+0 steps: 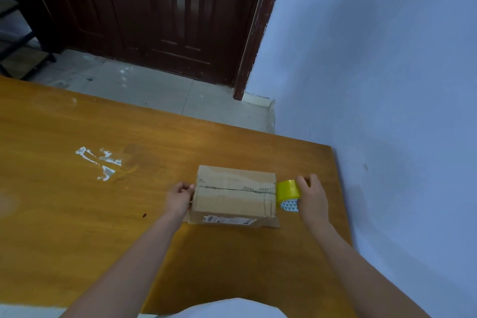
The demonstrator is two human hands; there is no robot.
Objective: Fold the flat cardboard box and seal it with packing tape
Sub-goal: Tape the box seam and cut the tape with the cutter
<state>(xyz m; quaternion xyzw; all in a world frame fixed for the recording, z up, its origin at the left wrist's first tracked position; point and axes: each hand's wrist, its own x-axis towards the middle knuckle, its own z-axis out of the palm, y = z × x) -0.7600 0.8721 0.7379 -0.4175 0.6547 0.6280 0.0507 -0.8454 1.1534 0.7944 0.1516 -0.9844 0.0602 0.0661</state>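
Just below the centre of the frame, on the orange-brown wooden table (pixel 103 214), sits the cardboard box (pixel 233 195), folded up into a squat rectangular block with its top flaps closed. A dark seam runs left to right across the top where the two flaps meet, with ragged old tape marks along it. On the near side there's a white shipping label (pixel 228 220) with dark print, far too small to read. A loose flap pokes out at the box's lower right corner, lying on the table.

The left hand (pixel 179 197) is pressed against the box's left end, fingers (pixel 187 187) curled in close at the top edge; whether they pinch anything there, I cannot tell. The right hand (pixel 311 195) grips the roll of packing tape (pixel 289 195), glossy yellow, held right against the box's right end at seam height. Its fingers wrap over the roll's far side, closed around it. The roll's inner core shows a white and blue triangle pattern, no readable writing.

Left of the box, well apart, white scraps of torn residue (pixel 99 162) cling to the smooth table. Upper frame: a dark panelled wooden door (pixel 167 13), pale floor tiles, and a blue-white wall (pixel 387 85) at right.
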